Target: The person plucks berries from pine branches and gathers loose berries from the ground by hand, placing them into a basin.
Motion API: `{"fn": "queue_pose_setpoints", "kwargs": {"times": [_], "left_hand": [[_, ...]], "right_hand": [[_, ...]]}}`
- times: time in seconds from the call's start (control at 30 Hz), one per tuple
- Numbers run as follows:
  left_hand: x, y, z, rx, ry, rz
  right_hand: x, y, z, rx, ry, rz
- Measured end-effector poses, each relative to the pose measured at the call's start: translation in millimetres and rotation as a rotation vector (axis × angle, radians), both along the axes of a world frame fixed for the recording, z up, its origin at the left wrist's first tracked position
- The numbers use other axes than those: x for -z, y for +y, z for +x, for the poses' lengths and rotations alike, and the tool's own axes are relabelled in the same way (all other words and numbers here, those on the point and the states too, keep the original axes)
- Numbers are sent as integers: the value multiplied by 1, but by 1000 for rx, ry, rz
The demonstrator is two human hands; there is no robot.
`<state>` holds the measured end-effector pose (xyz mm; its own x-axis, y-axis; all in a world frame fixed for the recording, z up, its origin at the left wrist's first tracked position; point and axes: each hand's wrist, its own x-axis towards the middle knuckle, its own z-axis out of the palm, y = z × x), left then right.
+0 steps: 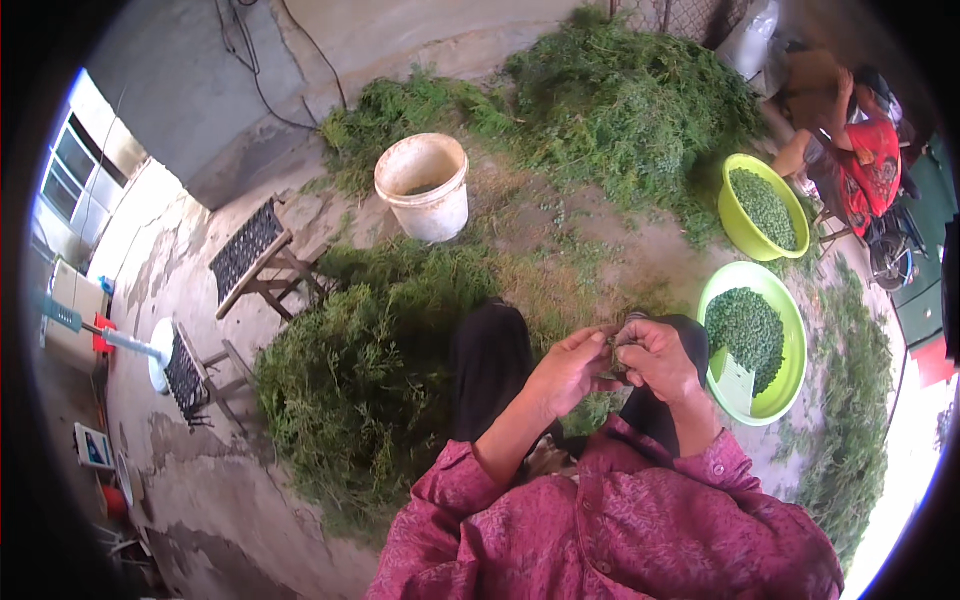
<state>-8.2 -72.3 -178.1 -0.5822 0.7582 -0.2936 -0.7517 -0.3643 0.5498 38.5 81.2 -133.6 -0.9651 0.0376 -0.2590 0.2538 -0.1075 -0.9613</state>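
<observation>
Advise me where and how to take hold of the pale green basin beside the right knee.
Grip the pale green basin by its right rim, coming from above on that side: the round edge is exposed there, while the right knee crowds the left and a pale flat piece occupies the near left. Heaped green bits suggest weight, so a second grip might help.

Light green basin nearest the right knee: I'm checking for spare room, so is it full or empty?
Neither: the basin is partly filled. Small green pieces lie inside, with bare inner wall showing beside them.
</observation>
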Motion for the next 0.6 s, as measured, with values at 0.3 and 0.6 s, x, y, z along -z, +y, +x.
{"fn": "queue_pose_setpoints", "kwargs": {"times": [0.3, 0.6], "left_hand": [[0, -10, 19, 53, -144, 16], [10, -7, 28, 87, -201, 80]], "right_hand": [[5, -11, 22, -29, -165, -259], [11, -5, 36, 51, -125, -80]]}}
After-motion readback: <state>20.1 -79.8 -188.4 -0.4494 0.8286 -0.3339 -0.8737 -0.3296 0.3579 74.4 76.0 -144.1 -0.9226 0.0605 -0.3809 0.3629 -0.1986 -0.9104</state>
